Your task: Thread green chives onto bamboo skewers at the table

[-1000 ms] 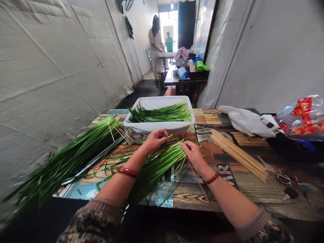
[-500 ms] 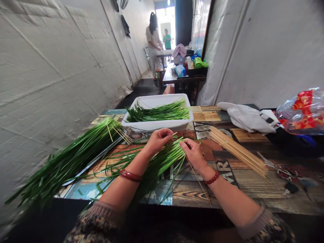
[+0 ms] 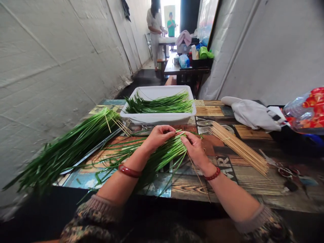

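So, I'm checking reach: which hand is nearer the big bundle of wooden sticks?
Right. The right hand, at the green stalks, is left of the stick bundle, apart from it; the left hand is farther left.

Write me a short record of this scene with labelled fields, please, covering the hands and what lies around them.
Left hand: fingertips at the pale ends of the middle green bunch; exact grip unclear
Right hand: close beside the left, fingertips at the same ends
White tub: beyond the hands, holding more green stalks
Left side: large green bunch
Right side: bundled thin sticks, scissors
Surface: patchwork-patterned table
Background: two people, one in a green top
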{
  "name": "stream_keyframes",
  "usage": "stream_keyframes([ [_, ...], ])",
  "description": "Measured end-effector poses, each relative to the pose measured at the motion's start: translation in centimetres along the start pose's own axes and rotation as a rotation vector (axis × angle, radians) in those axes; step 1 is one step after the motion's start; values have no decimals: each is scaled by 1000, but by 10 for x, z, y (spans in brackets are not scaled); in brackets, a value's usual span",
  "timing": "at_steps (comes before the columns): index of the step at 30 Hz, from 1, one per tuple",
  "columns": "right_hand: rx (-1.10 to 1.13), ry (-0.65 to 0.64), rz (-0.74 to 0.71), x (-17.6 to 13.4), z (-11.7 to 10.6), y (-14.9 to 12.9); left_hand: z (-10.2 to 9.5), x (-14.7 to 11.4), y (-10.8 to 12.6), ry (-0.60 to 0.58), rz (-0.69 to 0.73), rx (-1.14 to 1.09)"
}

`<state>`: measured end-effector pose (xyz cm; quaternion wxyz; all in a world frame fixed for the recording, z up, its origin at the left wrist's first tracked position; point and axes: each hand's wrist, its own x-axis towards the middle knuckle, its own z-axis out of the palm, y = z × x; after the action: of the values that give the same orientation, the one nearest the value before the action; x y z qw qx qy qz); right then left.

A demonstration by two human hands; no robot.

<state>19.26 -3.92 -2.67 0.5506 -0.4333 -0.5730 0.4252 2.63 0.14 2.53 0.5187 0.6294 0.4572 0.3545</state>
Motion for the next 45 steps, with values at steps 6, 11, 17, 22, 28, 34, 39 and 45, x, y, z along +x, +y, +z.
stream_keyframes([
  [6, -21, 7, -33, 0, 0, 4, 1, 1, 2, 20, -3, 42],
  [11, -31, 7, -39, 0, 0, 6, 1, 1, 3, 31, 6, 79],
  [17, -18, 3, -45, 1, 0, 8, 1, 3, 2, 39, 8, 54],
  [22, -41, -1, -59, 1, 0, 9, 2, 3, 1, 33, 15, 7],
  [28, -49, 13, -61, 0, 0, 9, 2, 4, 1, 40, 29, 19],
  [34, -56, 22, -51, 1, 1, 12, 3, 5, -2, 36, 42, 65],
  [39, -56, 18, -56, 0, 2, 15, 3, 4, -6, 51, 58, 132],
  [45, -72, 8, -50, 1, 2, 17, 2, 2, -8, 105, 91, 192],
])
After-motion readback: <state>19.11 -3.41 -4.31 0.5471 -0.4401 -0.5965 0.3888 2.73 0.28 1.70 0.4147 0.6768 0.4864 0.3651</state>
